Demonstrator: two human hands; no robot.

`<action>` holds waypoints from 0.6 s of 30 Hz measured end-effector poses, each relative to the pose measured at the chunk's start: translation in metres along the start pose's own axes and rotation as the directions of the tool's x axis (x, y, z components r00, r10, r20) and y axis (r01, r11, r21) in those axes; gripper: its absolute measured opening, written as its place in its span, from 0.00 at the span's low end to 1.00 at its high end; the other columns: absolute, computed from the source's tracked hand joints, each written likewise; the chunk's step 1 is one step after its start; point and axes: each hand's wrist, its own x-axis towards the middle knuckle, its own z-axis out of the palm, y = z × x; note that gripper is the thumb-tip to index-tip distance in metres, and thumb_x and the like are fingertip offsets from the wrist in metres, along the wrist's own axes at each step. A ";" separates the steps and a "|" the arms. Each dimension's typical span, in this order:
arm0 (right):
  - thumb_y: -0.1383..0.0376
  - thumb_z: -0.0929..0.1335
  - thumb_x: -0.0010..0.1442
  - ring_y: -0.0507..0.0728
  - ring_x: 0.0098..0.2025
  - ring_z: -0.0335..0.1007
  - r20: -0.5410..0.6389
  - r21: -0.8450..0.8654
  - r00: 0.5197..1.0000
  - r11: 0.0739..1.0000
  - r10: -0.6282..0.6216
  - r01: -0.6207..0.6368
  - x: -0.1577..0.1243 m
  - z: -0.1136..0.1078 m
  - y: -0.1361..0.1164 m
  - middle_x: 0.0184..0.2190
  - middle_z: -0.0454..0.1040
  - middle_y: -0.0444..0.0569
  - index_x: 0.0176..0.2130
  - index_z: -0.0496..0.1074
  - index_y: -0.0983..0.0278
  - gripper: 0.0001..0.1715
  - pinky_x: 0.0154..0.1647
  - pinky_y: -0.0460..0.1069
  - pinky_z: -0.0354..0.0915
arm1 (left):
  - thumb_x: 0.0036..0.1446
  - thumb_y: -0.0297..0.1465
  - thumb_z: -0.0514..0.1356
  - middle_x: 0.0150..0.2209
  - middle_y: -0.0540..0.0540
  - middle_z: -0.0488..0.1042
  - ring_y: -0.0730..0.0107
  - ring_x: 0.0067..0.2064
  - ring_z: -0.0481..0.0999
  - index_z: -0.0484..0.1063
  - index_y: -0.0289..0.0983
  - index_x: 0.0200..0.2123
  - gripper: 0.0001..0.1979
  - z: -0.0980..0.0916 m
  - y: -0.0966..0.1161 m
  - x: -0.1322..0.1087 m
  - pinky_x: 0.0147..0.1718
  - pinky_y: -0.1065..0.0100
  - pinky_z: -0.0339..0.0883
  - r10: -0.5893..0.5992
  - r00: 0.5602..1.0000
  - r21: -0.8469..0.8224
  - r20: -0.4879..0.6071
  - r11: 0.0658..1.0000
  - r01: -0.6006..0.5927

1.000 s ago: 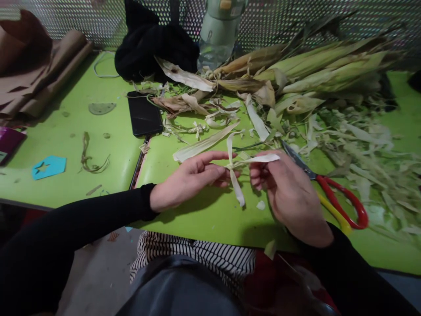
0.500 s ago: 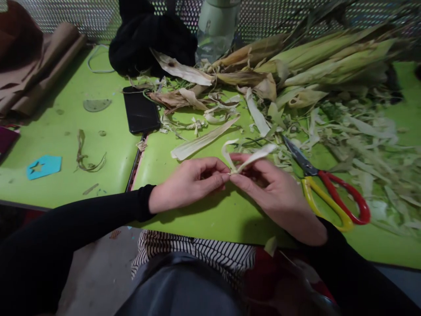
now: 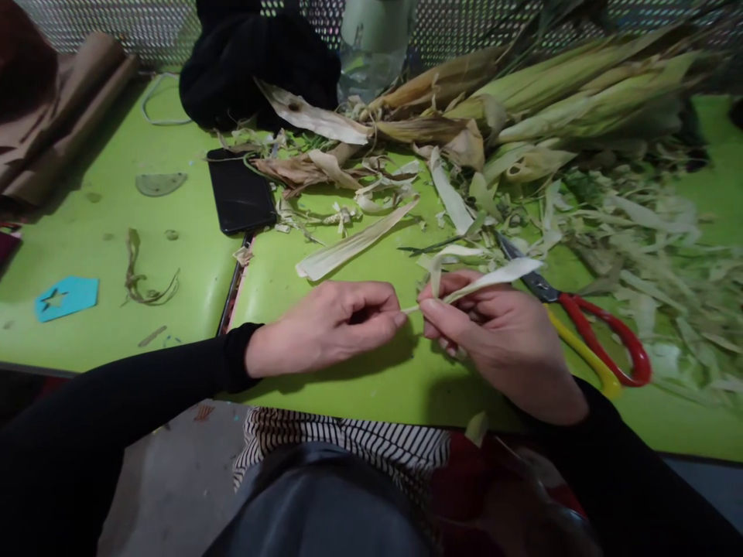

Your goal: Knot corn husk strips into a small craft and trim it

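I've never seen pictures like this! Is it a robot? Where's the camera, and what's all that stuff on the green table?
No robot here, just a person's two bare hands with black sleeves. The camera sits on the person's head, looking forward and down, so you see nearly what they see. Every picture comes from that one camera.

The left hand pinches one end of a pale leaf strip. The right hand grips it too, and two loose ends poke out.

On the green table lie scissors, a black phone, a blue paper shape, a heap of scraps and long husks. A bottle stands behind.
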 end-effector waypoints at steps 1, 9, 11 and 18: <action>0.55 0.74 0.57 0.47 0.16 0.60 0.005 0.023 1.000 1.000 0.020 -0.021 0.000 -0.001 -0.001 0.20 0.70 0.42 0.25 0.72 0.62 0.17 0.14 0.45 0.57 | 0.64 0.33 0.54 0.22 0.57 0.55 0.80 0.24 0.54 0.61 0.36 0.26 0.13 -0.001 0.000 0.000 0.25 0.73 0.50 0.003 1.000 0.007 0.007 1.000 -0.003; 0.51 0.74 0.58 0.49 0.21 0.68 0.084 0.111 0.996 0.993 0.023 -0.032 0.004 -0.007 0.002 0.22 0.76 0.43 0.33 0.75 0.62 0.16 0.22 0.44 0.67 | 0.65 0.35 0.54 0.24 0.56 0.58 0.79 0.26 0.56 0.64 0.35 0.29 0.13 -0.001 -0.006 0.002 0.26 0.73 0.53 -0.059 0.997 -0.056 0.046 0.997 0.061; 0.51 0.71 0.62 0.50 0.24 0.71 0.107 0.118 0.994 0.993 -0.013 0.001 0.003 -0.006 0.003 0.24 0.77 0.44 0.34 0.76 0.62 0.17 0.25 0.45 0.69 | 0.64 0.35 0.56 0.27 0.54 0.64 0.78 0.28 0.62 0.67 0.35 0.35 0.10 0.002 -0.010 0.003 0.28 0.73 0.57 -0.075 0.996 -0.130 0.042 0.988 0.080; 0.52 0.68 0.65 0.49 0.19 0.68 0.126 0.154 0.992 0.988 -0.024 0.005 0.000 0.004 0.004 0.19 0.73 0.39 0.41 0.68 0.59 0.14 0.20 0.44 0.64 | 0.63 0.31 0.59 0.29 0.52 0.71 0.77 0.28 0.69 0.62 0.35 0.49 0.14 0.009 -0.017 0.005 0.31 0.72 0.65 -0.028 0.999 -0.464 0.034 0.885 0.041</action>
